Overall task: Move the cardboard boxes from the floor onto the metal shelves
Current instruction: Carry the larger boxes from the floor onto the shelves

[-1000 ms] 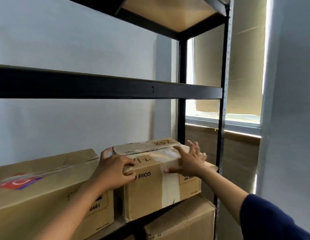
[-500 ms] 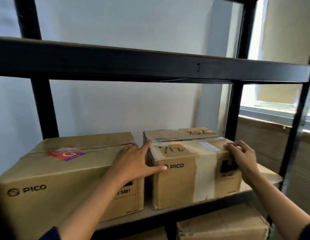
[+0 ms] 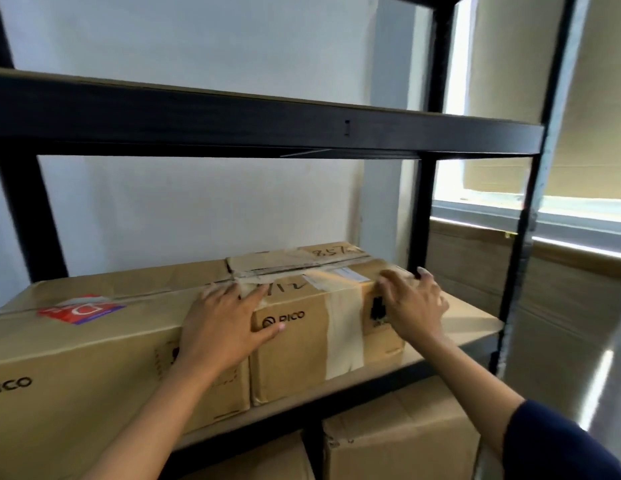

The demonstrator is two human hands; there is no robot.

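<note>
A small taped PICO cardboard box (image 3: 312, 344) stands on the middle metal shelf (image 3: 458, 337), pressed against a larger PICO box (image 3: 77, 368) on its left. My left hand (image 3: 222, 327) lies flat on the small box's front left top corner, fingers spread. At the box's right top corner my right hand (image 3: 411, 306) rests with its fingers loosely bent against the edge. Handwriting and pale tape cover the small box's top.
A black shelf beam (image 3: 267, 129) crosses just above the boxes. Two more cardboard boxes (image 3: 399, 441) stand on the level below. The shelf's right posts (image 3: 517, 244) stand before a window with a beige blind (image 3: 586, 98). A white wall is behind.
The small box has slid left until it touches the large box. My right hand moved from gripping the right corner to resting on it. The view shifted right.
</note>
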